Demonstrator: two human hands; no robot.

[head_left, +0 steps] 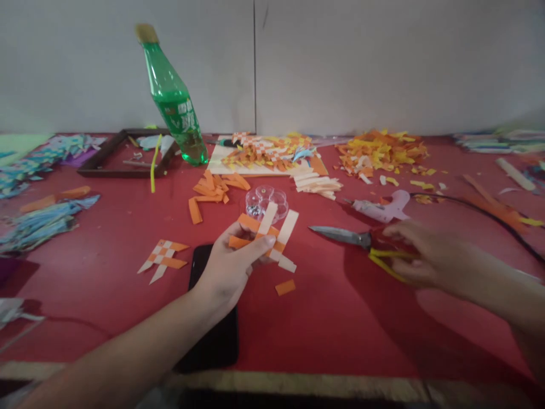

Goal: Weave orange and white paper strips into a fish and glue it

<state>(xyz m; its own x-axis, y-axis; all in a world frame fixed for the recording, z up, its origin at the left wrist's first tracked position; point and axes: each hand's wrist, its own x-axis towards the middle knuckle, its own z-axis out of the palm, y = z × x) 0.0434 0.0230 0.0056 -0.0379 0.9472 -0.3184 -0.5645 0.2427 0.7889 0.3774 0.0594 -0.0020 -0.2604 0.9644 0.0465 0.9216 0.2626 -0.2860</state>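
Observation:
My left hand [234,261] pinches a woven piece of orange and cream paper strips [276,233], its loose ends sticking out up and to the right. To the right, my right hand [413,255], slightly blurred, grips the yellow handles of a pair of scissors [344,234]. Their blades point left toward the woven piece, apart from it, and look closed. Below the woven piece lies a small orange paper scrap [285,287]. A fish-shaped woven piece [162,258] rests on the red table left of my left hand. Under my left forearm is a black phone [223,335].
Behind my hands are a clear flower-shaped bead tray [279,199], folded orange strips [217,187], cream strips [317,183] and a pink glue gun [381,209] with a black cord. Farther back stand a green bottle [174,102], a dark frame [102,170] and an orange-yellow paper pile [383,150].

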